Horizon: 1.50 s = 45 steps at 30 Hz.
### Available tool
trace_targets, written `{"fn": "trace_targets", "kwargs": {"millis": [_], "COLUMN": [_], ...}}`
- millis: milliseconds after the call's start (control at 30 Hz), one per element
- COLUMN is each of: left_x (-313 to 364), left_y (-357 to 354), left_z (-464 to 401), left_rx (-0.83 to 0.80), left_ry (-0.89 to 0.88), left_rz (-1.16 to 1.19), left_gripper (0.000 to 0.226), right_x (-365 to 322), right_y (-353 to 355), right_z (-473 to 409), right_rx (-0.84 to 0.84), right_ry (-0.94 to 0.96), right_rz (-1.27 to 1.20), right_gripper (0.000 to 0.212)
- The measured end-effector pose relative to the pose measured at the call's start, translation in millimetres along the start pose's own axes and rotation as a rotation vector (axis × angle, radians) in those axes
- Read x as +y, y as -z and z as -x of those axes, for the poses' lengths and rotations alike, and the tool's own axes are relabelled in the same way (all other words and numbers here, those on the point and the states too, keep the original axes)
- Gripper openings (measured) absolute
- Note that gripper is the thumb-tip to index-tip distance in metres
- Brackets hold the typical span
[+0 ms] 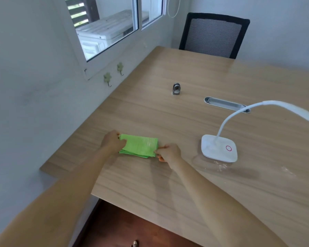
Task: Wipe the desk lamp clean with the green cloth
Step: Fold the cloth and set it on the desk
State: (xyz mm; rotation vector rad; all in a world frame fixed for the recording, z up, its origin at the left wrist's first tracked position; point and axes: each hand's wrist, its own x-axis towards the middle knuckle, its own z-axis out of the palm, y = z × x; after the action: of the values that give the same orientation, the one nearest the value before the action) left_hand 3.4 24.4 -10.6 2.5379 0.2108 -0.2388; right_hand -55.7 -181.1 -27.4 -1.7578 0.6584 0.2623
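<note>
Pinching opposite ends of the folded green cloth (139, 145), your left hand (112, 142) and right hand (169, 152) hold it flat near the desk's (168, 184) left edge. It's soft and light; bunch it. The desk lamp (219, 148) toward the right edge looks light, so steady its base.

Looked like a small office or study room: long wood-grain bench (194, 125) with an oval cable grommet (226, 104), white gooseneck desk lamp (219, 148), black mesh-backed office chair (214, 35) at the far end, plain white walls, sliding window (112, 25).
</note>
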Motion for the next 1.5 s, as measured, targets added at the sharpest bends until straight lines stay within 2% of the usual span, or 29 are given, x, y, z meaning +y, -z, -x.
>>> {"fn": "trace_targets", "kwargs": {"millis": [67, 133, 233, 300, 433, 500, 600, 733, 900, 967, 1067, 1200, 1300, 1400, 1433, 1500], "left_x": [5.3, 17.3, 53.8, 83.9, 139.9, 154.6, 162.9, 158.1, 152.5, 153.6, 157.7, 164.3, 173.0, 181.7, 184.2, 189.8], "left_y": [3.7, 5.1, -9.0, -27.7, -83.4, -113.6, -152.9, -180.8, -185.7, -182.5, -178.1, -173.4, -168.5, -165.1, -164.3, -162.7], "left_z": [-4.3, -4.3, 4.8, 17.4, 53.8, 72.5, 99.6, 120.1, 114.5, 112.2, 105.7, 86.8, 73.0, 59.8, 56.4, 49.6], "left_rx": [0.012, 0.082, 0.179, 0.187, 0.05, -0.048, -0.159, -0.176, -0.158, -0.139, -0.137, -0.155, -0.183, -0.263, -0.291, -0.336], "left_ry": [-0.029, -0.104, -0.293, -0.453, -0.769, -0.888, -0.997, -0.999, -0.965, -0.961, -0.949, -0.908, -0.86, -0.757, -0.75, -0.775], "left_rz": [-0.13, -0.226, -0.194, -0.201, -0.288, -0.357, -0.454, -0.45, -0.465, -0.465, -0.462, -0.432, -0.424, -0.461, -0.471, -0.51], "left_gripper": [0.052, 0.056, 0.052, 0.053, 0.058, 0.061, 0.065, 0.065, 0.066, 0.067, 0.078, 0.067, 0.065, 0.067, 0.067, 0.066], "right_x": [5.4, 14.2, 34.1, 50.6, 72.6, 74.9, 72.9, 62.8, 60.0, 63.7, 72.1, 86.7, 98.5, 105.1, 105.6, 106.0], "right_y": [10.7, 32.9, 89.3, 132.3, 209.1, 232.5, 252.8, 257.3, 257.6, 259.2, 259.2, 250.3, 239.3, 225.2, 219.7, 210.1], "right_z": [5.8, 10.4, 20.5, 24.8, 23.0, 14.6, 0.7, -16.6, -26.5, -25.6, -20.9, -5.2, 4.5, 16.8, 20.8, 25.7], "right_rx": [0.055, 0.108, 0.149, 0.194, 0.408, 0.39, 0.269, 0.16, 0.007, -0.001, 0.029, 0.151, 0.231, 0.248, 0.286, 0.364], "right_ry": [0.109, 0.233, 0.363, 0.406, 0.424, 0.392, 0.365, 0.39, 0.331, 0.329, 0.317, 0.389, 0.456, 0.367, 0.395, 0.499], "right_rz": [0.118, 0.258, 0.39, 0.484, 0.589, 0.664, 0.816, 1.037, 1.116, 1.106, 1.07, 1.027, 1.009, 0.753, 0.7, 0.769], "right_gripper": [0.012, 0.015, 0.016, 0.015, 0.021, 0.037, 0.056, 0.064, 0.064, 0.066, 0.075, 0.075, 0.07, 0.057, 0.054, 0.053]}}
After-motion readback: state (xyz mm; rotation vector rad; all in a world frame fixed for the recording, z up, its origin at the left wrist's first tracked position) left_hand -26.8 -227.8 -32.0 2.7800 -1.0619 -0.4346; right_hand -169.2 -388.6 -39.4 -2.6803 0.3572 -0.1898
